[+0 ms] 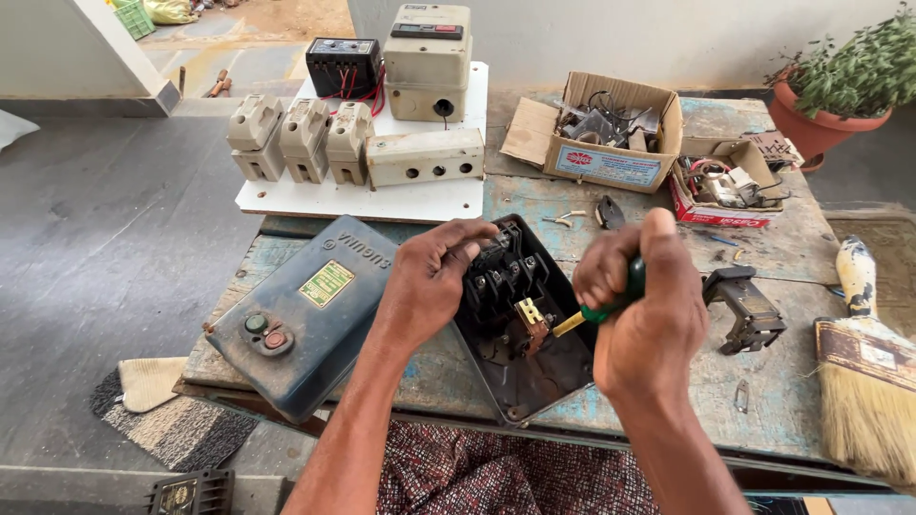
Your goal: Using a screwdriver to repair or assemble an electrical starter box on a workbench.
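Now the right hand [637, 305] grips a screwdriver [603, 307] in a closed fist, tip inside the starter [520, 324], while the left hand [434, 277] clasps its upper edge.

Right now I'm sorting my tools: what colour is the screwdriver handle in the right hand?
Green, with a yellow shaft; the head view shows the screwdriver.

My worn wooden table [763, 381] carries a blue cover [305, 315], the open black box [525, 334], a white board [382, 200], two cardboard boxes [611, 133], and a paintbrush [863, 362].
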